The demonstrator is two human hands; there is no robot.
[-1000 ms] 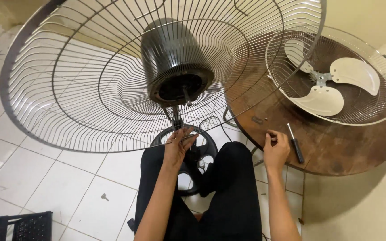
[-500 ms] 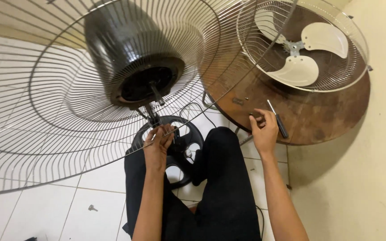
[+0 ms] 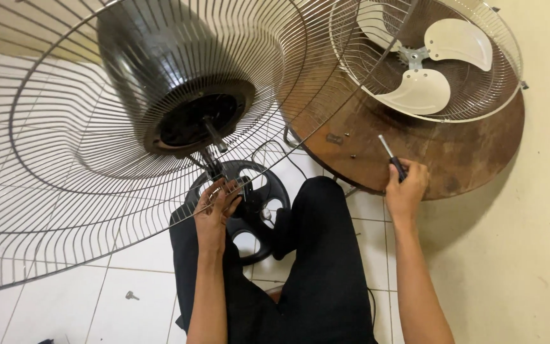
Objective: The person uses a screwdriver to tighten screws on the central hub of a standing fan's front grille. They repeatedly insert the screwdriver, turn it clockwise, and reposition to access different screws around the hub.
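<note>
Now your right hand, empty a second ago, has its fingers wrapped around the screwdriver on the round wooden table at three o'clock. Your left hand still pinches the fan neck under the motor, at centre.

You're sitting on a white tiled floor in a home room, beside a plain cream wall and a worn round wooden table.
</note>
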